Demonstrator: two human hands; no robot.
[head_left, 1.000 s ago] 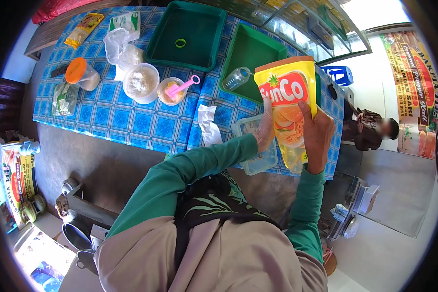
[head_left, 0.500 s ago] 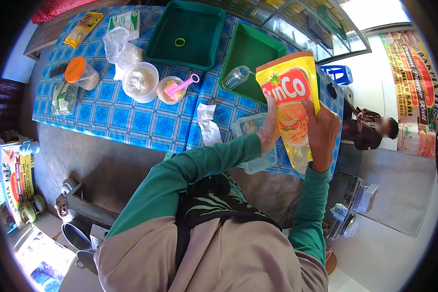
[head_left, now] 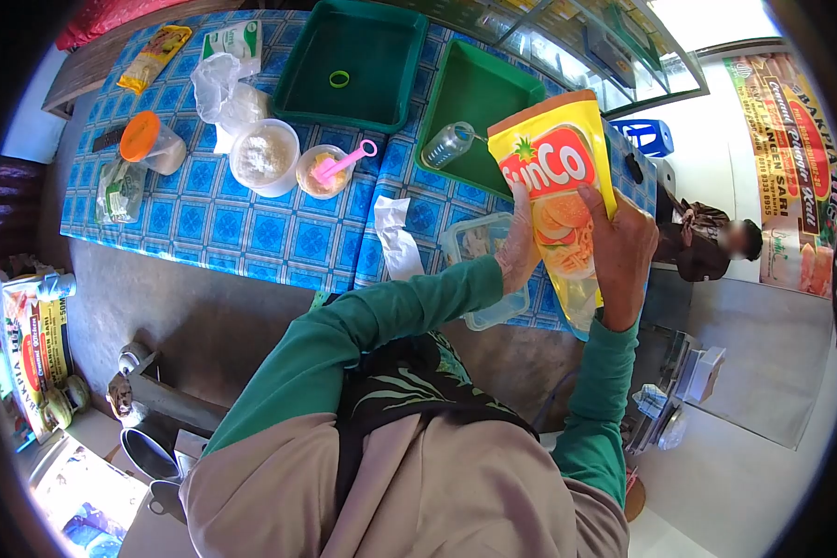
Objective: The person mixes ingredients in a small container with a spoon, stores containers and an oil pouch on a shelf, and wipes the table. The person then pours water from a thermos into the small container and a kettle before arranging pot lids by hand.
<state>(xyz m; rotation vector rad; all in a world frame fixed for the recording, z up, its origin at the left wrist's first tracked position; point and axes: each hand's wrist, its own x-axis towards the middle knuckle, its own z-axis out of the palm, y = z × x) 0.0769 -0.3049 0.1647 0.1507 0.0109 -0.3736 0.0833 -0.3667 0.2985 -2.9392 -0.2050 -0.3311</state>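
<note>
A: Item 1, loc.?
B: SunCo pouch (head_left: 551, 177), yellow, qty 1: held up, appar. over table (head_left: 270, 240), near-right of lt-green tray (head_left: 493, 79). L hand (head_left: 518, 246) & R hand (head_left: 627, 246): fingers clamped on its sides, thumbs in front, others mostly hidden.
A: Handling rec.?
B: Prob. soft: grip sides evenly, avoid squeezing the middle, support bottom.
A: Edges, rm.?
B: Clear box (head_left: 500, 311), near side of tray, at table edge: mind snags. Bottle (head_left: 449, 144), in tray. Glass case (head_left: 614, 46), beyond tray: limits fwd. reach. Broad blue cloth: left & near of tray.

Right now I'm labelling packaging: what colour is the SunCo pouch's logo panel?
The logo panel is red with white letters; head view.
</note>
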